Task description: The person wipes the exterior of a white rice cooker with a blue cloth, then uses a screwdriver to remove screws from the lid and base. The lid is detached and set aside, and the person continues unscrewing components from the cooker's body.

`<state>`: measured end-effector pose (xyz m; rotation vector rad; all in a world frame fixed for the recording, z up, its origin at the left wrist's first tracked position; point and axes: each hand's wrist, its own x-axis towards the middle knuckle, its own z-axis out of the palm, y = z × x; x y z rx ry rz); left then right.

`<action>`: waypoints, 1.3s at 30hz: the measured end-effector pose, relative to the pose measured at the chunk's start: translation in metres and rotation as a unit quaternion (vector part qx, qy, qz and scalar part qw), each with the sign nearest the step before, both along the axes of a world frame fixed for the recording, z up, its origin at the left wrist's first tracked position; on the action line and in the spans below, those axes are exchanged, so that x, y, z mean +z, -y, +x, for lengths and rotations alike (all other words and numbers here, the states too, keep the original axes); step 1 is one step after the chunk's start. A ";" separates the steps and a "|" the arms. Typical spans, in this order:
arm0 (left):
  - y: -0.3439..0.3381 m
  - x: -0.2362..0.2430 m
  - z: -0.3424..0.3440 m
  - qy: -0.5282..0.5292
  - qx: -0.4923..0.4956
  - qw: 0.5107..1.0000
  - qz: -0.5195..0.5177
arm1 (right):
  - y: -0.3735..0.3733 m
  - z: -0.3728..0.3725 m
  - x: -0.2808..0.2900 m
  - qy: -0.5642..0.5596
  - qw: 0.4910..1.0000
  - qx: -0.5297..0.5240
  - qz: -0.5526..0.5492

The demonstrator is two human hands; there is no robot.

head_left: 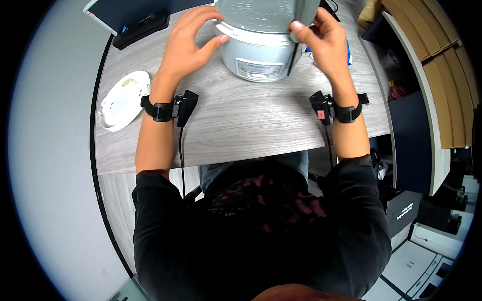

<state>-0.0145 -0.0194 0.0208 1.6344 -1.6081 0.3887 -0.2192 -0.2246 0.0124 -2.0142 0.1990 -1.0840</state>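
Note:
A pale grey rice cooker [256, 55] stands at the far side of the desk, with a label and a small latch or switch on its front. Its round grey top [258, 15] bears a ring of small slots and is cut off by the upper edge. My left hand [193, 42] grips the cooker's left rim, fingertips on top and thumb against the side. At the right rim, my right hand [324, 42] pinches a flat grey piece [305, 15] between thumb and fingers. A thin dark strip [292, 60] hangs below it; its kind is unclear.
A white oval plate-like part [125, 100] with small holes lies at the desk's left. Behind it stand a monitor [145, 15] and a black box-like item [143, 30]. Something blue [348, 52] sits behind my right hand. Shelving [411, 120] and cardboard boxes [444, 95] flank the right side.

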 end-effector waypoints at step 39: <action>0.059 0.032 -0.040 -0.201 -0.162 0.960 0.112 | -0.026 0.032 0.116 0.071 0.996 0.046 0.007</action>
